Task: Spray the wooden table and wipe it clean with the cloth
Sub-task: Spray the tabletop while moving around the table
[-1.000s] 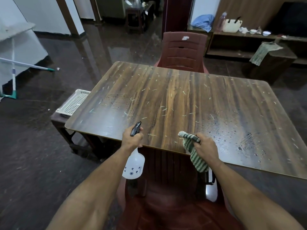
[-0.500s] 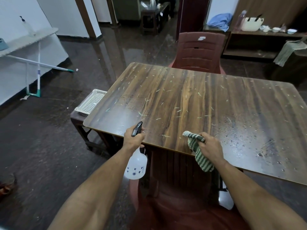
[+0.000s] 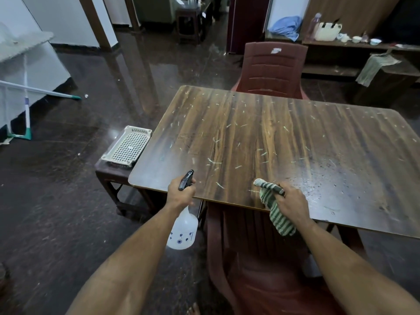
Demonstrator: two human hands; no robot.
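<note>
The wooden table (image 3: 272, 142) fills the middle of the head view, strewn with small pale scraps and, at its right front, dark specks and wet droplets. My left hand (image 3: 180, 195) grips the neck of a white spray bottle (image 3: 183, 231) with a black nozzle, held at the table's front edge with the nozzle pointing over the top. My right hand (image 3: 292, 204) clutches a green striped cloth (image 3: 276, 211) at the same edge; one end lies on the wood, the rest hangs below.
A dark red plastic chair (image 3: 261, 258) stands tucked under the table right in front of me, another chair (image 3: 272, 69) at the far side. A white perforated tray (image 3: 128, 147) rests on a low stool by the left edge. A mop (image 3: 26, 105) leans at far left.
The view has swung left, so the table sits further right in frame. Both hands keep their grips at the front edge, hardly moved relative to the table.
</note>
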